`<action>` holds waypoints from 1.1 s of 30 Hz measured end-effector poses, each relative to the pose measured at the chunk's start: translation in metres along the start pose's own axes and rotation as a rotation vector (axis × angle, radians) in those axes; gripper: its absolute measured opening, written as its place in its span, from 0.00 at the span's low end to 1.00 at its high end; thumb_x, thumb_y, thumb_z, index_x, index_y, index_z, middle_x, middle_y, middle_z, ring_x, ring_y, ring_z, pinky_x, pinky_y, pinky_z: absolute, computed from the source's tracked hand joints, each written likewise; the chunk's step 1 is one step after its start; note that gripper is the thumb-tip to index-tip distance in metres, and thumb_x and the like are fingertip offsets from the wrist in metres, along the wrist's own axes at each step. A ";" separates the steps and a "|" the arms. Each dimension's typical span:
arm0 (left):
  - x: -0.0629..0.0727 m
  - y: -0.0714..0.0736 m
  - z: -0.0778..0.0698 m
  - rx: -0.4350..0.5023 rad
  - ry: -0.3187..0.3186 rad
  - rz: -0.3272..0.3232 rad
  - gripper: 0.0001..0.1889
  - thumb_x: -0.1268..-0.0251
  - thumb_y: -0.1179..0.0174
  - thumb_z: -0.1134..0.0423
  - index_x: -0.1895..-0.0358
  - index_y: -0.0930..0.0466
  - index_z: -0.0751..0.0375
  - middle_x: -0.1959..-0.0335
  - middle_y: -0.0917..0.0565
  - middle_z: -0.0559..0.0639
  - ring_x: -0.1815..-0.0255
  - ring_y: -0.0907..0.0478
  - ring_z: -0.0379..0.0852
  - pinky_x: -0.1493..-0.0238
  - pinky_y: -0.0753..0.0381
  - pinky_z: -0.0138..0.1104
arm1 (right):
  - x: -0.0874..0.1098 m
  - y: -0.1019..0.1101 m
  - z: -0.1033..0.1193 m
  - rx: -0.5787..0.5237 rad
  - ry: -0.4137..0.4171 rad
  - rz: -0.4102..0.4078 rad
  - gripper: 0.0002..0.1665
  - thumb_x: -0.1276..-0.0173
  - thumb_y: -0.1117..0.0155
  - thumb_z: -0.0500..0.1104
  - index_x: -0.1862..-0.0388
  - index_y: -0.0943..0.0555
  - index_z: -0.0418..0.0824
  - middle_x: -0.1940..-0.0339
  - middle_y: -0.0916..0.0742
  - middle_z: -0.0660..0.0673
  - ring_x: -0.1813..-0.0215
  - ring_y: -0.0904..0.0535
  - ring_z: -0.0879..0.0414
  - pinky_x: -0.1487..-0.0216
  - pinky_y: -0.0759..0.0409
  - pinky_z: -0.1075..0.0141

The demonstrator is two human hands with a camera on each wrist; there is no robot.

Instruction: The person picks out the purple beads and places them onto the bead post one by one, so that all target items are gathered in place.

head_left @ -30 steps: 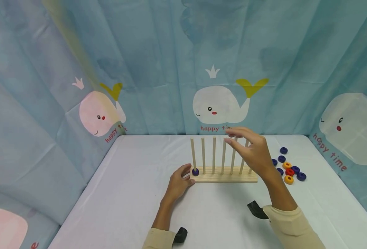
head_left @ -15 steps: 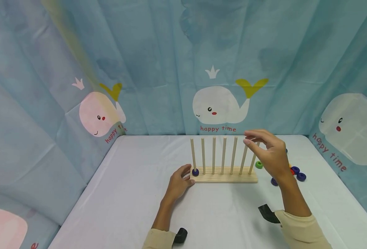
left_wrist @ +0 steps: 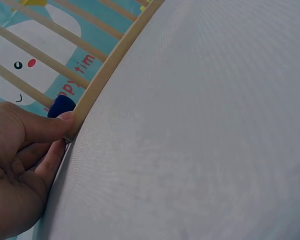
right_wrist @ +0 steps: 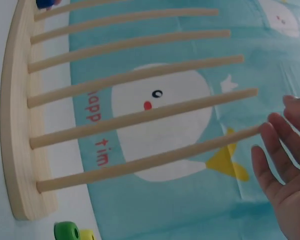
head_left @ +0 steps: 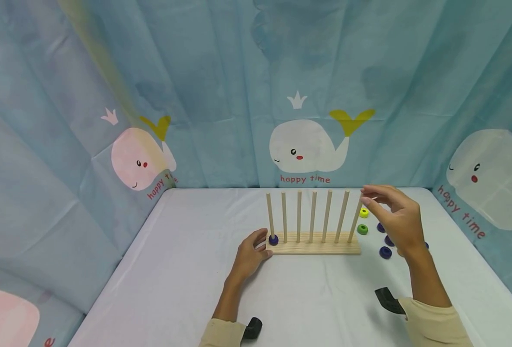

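A wooden peg stand (head_left: 314,248) with a row of several upright pegs sits on the white table. One dark blue ring (head_left: 273,240) lies at the foot of its leftmost peg; the other pegs carry no rings. My left hand (head_left: 248,258) grips the stand's left end, thumb (left_wrist: 45,127) on the front edge and fingers behind. Up by the tip of the rightmost peg (right_wrist: 150,161) is my right hand (head_left: 397,219), its fingers loosely bent around no object. A fingertip appears at or very near that peg's tip; contact is unclear.
Right of the stand lie a green ring (head_left: 362,229), a yellow ring (head_left: 364,212) and several dark blue rings (head_left: 385,252). My right hand and forearm cover part of that group. A blue whale-print curtain (head_left: 221,96) hangs behind the table.
My right hand has moved right along the peg tops, from the middle pegs to the rightmost one, uncovering the green and yellow rings. The left hand and stand have stayed put.
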State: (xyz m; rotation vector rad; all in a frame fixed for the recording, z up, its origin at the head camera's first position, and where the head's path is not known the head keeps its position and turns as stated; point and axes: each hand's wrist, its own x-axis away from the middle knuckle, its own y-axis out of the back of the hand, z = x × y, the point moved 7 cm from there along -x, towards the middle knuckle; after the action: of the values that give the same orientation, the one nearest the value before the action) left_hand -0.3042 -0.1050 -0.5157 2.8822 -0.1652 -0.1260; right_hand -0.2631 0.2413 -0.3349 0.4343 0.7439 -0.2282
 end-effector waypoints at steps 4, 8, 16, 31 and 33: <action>0.000 0.000 0.001 0.003 0.002 0.000 0.35 0.36 0.32 0.79 0.24 0.30 0.67 0.26 0.24 0.66 0.24 0.26 0.62 0.34 0.16 0.30 | 0.002 0.008 -0.008 0.004 -0.029 -0.027 0.16 0.29 0.31 0.28 0.43 0.13 0.32 0.47 0.10 0.39 0.49 0.16 0.69 0.38 0.20 0.83; -0.001 0.000 0.002 0.001 -0.002 -0.002 0.35 0.36 0.32 0.78 0.24 0.29 0.67 0.27 0.24 0.66 0.24 0.26 0.61 0.33 0.16 0.30 | 0.003 0.014 -0.016 0.041 -0.060 -0.046 0.16 0.29 0.30 0.30 0.43 0.12 0.33 0.47 0.10 0.43 0.49 0.16 0.72 0.38 0.22 0.85; -0.001 -0.001 0.002 -0.002 -0.009 0.000 0.35 0.35 0.33 0.79 0.24 0.29 0.67 0.26 0.24 0.65 0.24 0.26 0.61 0.33 0.17 0.30 | 0.004 0.023 -0.034 0.082 -0.117 -0.043 0.16 0.28 0.29 0.33 0.42 0.13 0.33 0.47 0.09 0.46 0.50 0.16 0.75 0.36 0.24 0.86; -0.002 0.000 0.003 -0.004 -0.001 -0.002 0.35 0.36 0.32 0.79 0.24 0.29 0.67 0.26 0.24 0.64 0.24 0.27 0.61 0.33 0.17 0.30 | 0.014 0.032 -0.080 0.135 -0.258 -0.039 0.22 0.25 0.29 0.43 0.36 0.15 0.36 0.45 0.10 0.44 0.50 0.18 0.77 0.38 0.24 0.88; -0.001 0.000 0.002 -0.006 -0.002 -0.002 0.35 0.36 0.32 0.79 0.24 0.29 0.67 0.25 0.24 0.65 0.24 0.27 0.61 0.33 0.17 0.30 | 0.016 0.033 -0.086 0.138 -0.281 -0.032 0.23 0.24 0.30 0.44 0.35 0.16 0.35 0.43 0.10 0.38 0.50 0.19 0.79 0.42 0.24 0.89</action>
State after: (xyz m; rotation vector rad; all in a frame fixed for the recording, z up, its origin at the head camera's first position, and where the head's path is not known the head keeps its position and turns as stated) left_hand -0.3058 -0.1053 -0.5178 2.8764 -0.1622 -0.1299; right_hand -0.2925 0.3095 -0.3923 0.5090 0.4616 -0.3637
